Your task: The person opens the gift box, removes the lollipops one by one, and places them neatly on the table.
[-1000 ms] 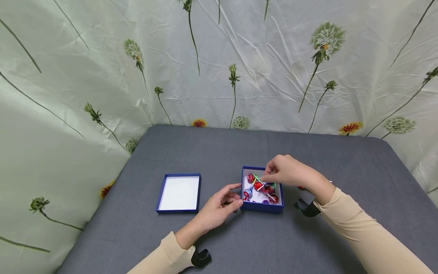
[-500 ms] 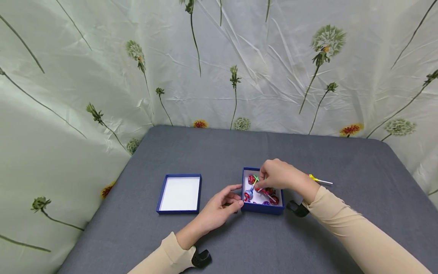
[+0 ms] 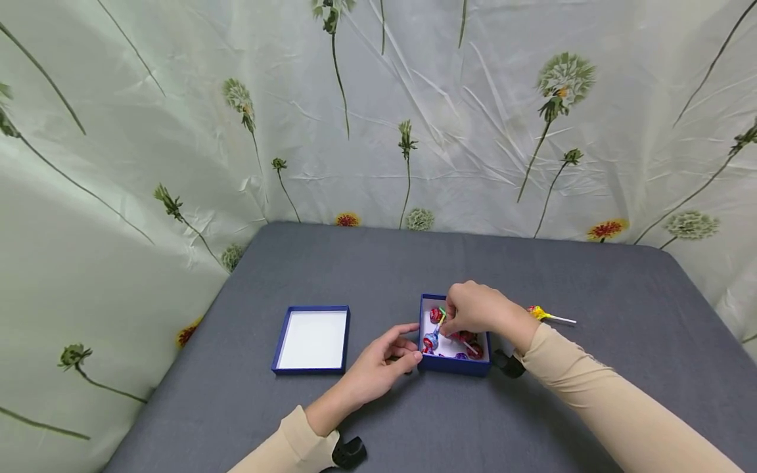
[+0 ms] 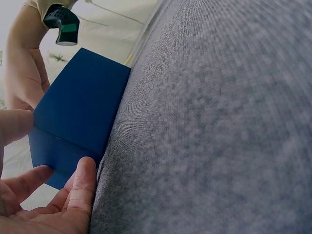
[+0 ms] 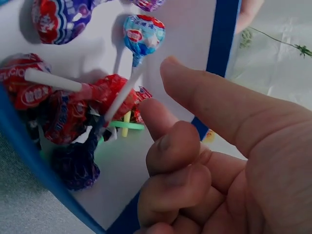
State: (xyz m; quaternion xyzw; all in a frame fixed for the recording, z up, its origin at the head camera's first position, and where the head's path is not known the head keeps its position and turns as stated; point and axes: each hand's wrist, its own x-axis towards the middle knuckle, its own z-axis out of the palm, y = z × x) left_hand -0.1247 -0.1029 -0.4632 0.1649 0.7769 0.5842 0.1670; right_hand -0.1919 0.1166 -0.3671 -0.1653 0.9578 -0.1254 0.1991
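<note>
One change on my head feed, watching remotely: the right hand (image 3: 479,309) has shifted inward over the blue box (image 3: 454,366), leaving the yellow lollipop (image 3: 538,313) in plainer sight on the table (image 3: 390,427). So I'd say the work is now in among the lollipops (image 3: 436,315) inside the box. The left hand (image 3: 381,369) hasn't budged, at the box's left wall. On my left wrist cam, its fingers are spread, tips touching the box, not wrapped round it. Right wrist cam: I've got thumb and index finger apart near a white stick (image 5: 122,97), other fingers curled, nothing clearly pinched. The blue lollipop (image 5: 144,36) sits near the thumb tip.
</note>
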